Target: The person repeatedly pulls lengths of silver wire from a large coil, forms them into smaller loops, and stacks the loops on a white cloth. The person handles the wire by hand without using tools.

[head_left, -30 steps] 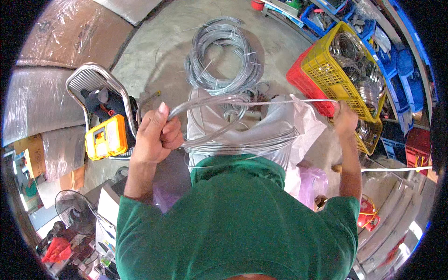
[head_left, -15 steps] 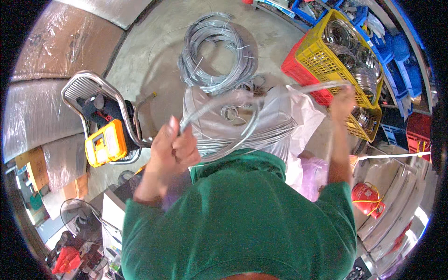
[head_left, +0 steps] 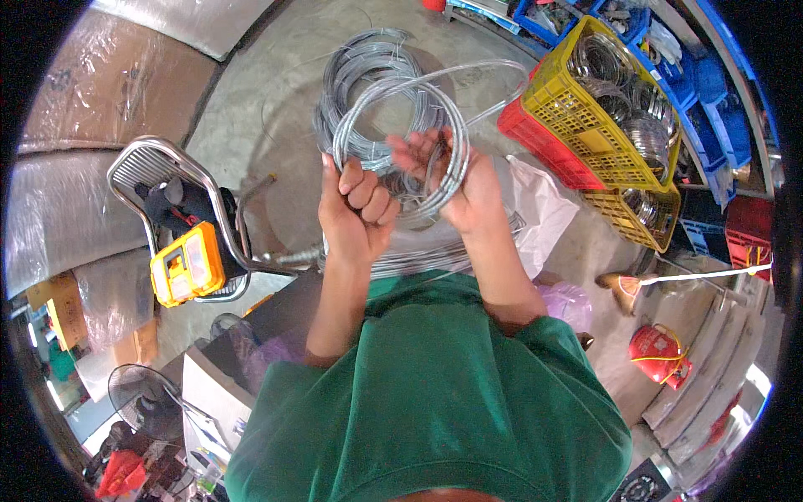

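Note:
In front of me hangs a small coil of silvery wire or thin tubing (head_left: 459,125), with a loose length arching out toward the upper right. My left hand (head_left: 360,205) is closed around the coil's left side. Across the palm of my right hand (head_left: 473,188) runs the coil's right side, and the fingers there are spread and stretched leftward. Beyond it a larger tied coil of grey wire (head_left: 335,79) lies on the floor. Close to my body, below both hands, rests a wide bundle of the same silvery strands (head_left: 410,265), partly hidden by my forearms.
Yellow crates (head_left: 544,88) with metal rings stand at the right on a red crate (head_left: 544,142). A metal chair (head_left: 125,155) at the left carries an orange case (head_left: 188,263). Also at the right are a white sack (head_left: 544,205), a broom (head_left: 623,289) and a red cylinder (head_left: 657,356).
My hands were wide apart with a length of the strand stretched between them. Now they have come together farther forward, and the strand is looped into a round coil.

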A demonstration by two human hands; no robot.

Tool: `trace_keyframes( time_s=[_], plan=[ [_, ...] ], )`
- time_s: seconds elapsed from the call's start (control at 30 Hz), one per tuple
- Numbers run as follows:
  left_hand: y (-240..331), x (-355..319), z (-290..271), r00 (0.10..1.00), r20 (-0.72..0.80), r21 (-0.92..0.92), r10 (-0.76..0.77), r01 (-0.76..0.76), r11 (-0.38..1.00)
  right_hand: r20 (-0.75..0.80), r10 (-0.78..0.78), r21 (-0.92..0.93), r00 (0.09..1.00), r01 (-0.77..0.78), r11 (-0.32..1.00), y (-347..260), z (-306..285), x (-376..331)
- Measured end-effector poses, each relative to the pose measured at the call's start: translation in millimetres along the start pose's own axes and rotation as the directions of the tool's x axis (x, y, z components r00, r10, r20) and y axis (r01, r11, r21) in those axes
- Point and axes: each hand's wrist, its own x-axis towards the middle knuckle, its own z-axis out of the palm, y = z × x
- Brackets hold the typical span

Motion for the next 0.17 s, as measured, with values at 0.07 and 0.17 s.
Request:
trace_keyframes(
  time_s=[0.07, 0.17],
  plan=[
    [-2, 4, -6, 0.993, -0.105, 0.057, 0.049, -0.043, 0.997, -0.009, 0.103, -0.084, 0.995, -0.103, 0.991, 8, -5, -10],
    [-3, 11, -10, 0.974, -0.214, 0.097, 0.078, -0.059, 0.994, -0.063, 0.027, -0.089, 0.998, -0.033, 0.995, 13, -17, -9]
  ],
)
